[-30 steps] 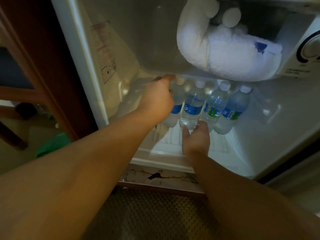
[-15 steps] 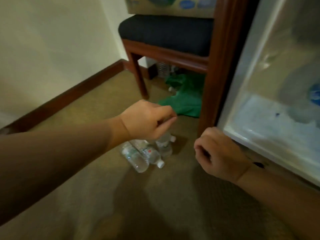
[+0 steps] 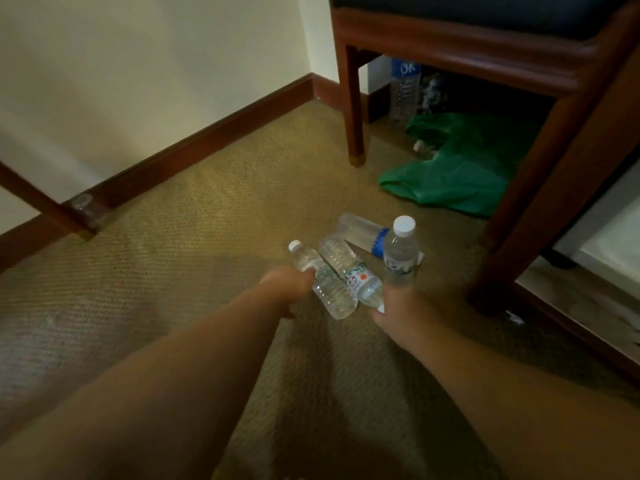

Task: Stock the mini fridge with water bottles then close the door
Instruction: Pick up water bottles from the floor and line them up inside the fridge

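Several small clear water bottles lie together on the tan carpet. My left hand (image 3: 289,289) is closed around the leftmost lying bottle (image 3: 329,289), whose white cap points away from me. My right hand (image 3: 398,304) wraps its fingers around the base of the upright water bottle (image 3: 401,252). Between my hands lies a bottle with a red and green label (image 3: 353,271). A blue-labelled bottle (image 3: 363,233) lies behind them. Only a white corner of the mini fridge (image 3: 620,244) shows at the right edge; its inside is out of view.
A dark wooden cabinet post (image 3: 554,188) stands between the bottles and the fridge. A wooden chair with its leg (image 3: 355,109) stands behind, with a green bag (image 3: 460,168) and a tall bottle (image 3: 405,88) under it. A wall with a brown baseboard (image 3: 207,143) runs along the left.
My view swung from the fridge interior down to the floor on the left. Both hands left the fridge shelf, dropped to the bottles on the carpet and closed on them.
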A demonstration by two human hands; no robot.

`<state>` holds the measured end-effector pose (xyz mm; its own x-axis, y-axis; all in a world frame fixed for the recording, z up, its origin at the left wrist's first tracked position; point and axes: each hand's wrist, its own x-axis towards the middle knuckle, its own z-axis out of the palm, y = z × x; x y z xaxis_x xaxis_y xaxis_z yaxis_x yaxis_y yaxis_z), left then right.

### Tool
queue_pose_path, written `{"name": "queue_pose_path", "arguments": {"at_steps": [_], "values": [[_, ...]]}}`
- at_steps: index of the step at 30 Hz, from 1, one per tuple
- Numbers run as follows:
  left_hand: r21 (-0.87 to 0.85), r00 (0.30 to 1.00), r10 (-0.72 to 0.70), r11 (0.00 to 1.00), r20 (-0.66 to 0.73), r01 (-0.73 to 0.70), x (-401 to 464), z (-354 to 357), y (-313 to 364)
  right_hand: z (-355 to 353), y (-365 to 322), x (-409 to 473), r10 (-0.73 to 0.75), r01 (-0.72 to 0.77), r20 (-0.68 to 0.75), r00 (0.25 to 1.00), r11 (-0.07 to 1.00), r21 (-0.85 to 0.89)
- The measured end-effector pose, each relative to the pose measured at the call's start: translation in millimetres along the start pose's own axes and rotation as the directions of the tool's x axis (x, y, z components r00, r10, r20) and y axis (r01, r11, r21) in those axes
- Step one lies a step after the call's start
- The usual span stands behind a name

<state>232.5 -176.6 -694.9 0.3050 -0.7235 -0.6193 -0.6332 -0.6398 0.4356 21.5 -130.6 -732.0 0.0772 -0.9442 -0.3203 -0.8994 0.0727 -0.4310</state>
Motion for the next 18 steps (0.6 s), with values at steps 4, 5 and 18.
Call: {"name": "queue_pose_path", "arguments": {"at_steps": [4,5,18], "values": [[-0.432,0.962,-0.076,0.882,0.263,0.188,19.3,44.8,-19.1,21.6,1.6,10.2,0.115,-0.117,0.021,0.993,0.982,0.146],[-0.466,0.969,-0.083,0.865,0.231,0.185,19.6,50.5,-19.9,25.4,4.6,11.0,0.114,-0.117,0.028,0.993,0.981,0.155],[-0.508,0.972,-0.168,0.830,0.164,0.229,18.7,8.8,-6.3,-85.7,26.3,-59.7,-0.288,0.302,-0.137,0.948,0.948,0.097]]}}
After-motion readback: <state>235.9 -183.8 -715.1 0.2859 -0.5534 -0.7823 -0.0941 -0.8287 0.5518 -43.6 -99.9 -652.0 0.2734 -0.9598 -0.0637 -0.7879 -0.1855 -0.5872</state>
